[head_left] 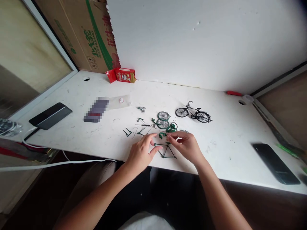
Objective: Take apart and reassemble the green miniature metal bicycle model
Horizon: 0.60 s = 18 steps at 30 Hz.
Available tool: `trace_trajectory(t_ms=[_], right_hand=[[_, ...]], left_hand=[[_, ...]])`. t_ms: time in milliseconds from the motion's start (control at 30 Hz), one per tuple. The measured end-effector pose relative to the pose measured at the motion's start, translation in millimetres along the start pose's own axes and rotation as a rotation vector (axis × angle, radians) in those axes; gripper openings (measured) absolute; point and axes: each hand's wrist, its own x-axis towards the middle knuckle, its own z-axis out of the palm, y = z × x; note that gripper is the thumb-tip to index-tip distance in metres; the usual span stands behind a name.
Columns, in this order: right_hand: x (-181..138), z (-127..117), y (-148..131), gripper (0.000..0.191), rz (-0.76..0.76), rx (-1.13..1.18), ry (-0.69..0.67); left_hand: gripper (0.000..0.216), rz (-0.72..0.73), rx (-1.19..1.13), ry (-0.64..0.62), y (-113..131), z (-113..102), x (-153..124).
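Note:
A small green bicycle frame (166, 150) lies near the front edge of the white table (225, 140). My left hand (141, 152) pinches its left end between thumb and fingers. My right hand (185, 145) grips its upper right end with curled fingers. Just beyond my fingers lie two green spoked wheels (163, 120) and several small green parts (141, 126). A finished black model bicycle (193, 113) stands further back on the right.
A black phone (275, 163) lies at the right front and a dark tablet (51, 115) at the left with white cables. A red snack box (122, 75) sits by the wall. A clear bag (118, 101) and a cardboard carton (79, 32) are behind.

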Motion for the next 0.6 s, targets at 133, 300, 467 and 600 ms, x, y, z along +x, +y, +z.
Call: trace_trajectory(t_ms=[133, 300, 467, 600], right_hand=[[-8, -5, -8, 0.028, -0.040, -0.043, -0.235], [-9, -12, -12, 0.029, -0.008, -0.007, -0.360], [-6, -13, -13, 0.028, 0.010, -0.028, -0.370], [-1, -12, -14, 0.030, 0.036, -0.001, -0.417]], left_hand=[[0.025, 0.121, -0.256, 0.033, 5, 6, -5], [0.027, 0.173, -0.329, 0.100, 7, 19, -14], [0.027, 0.150, -0.298, 0.112, 9, 23, -17], [0.023, 0.112, -0.278, 0.164, 11, 23, -16]])
